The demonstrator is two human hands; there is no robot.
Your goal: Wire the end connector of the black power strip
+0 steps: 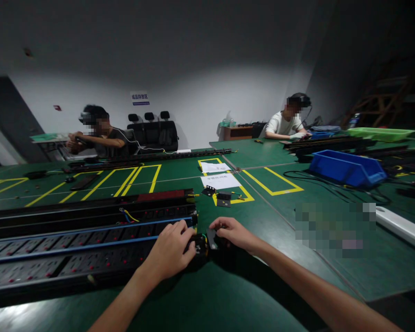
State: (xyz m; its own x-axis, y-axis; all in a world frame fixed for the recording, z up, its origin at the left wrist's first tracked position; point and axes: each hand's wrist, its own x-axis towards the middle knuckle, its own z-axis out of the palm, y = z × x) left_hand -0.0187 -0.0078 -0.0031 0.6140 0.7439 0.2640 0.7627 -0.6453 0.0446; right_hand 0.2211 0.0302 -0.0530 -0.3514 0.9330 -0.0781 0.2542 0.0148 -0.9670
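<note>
Several long black power strips [72, 240] lie side by side on the green table [207, 304], running in from the left. My left hand [171, 251] is curled over the right end of the nearest strip and grips it. My right hand [230, 232] is closed on a small black end cap [211, 239] held against that same end, where coloured wires show. Both forearms reach in from the bottom edge.
Small black parts [219, 197] and white paper sheets [219, 180] lie beyond my hands inside yellow floor-tape marks. A blue bin [346, 168] and cables sit at the right, with a white strip [401, 227] nearer. Two other people sit working at the far tables.
</note>
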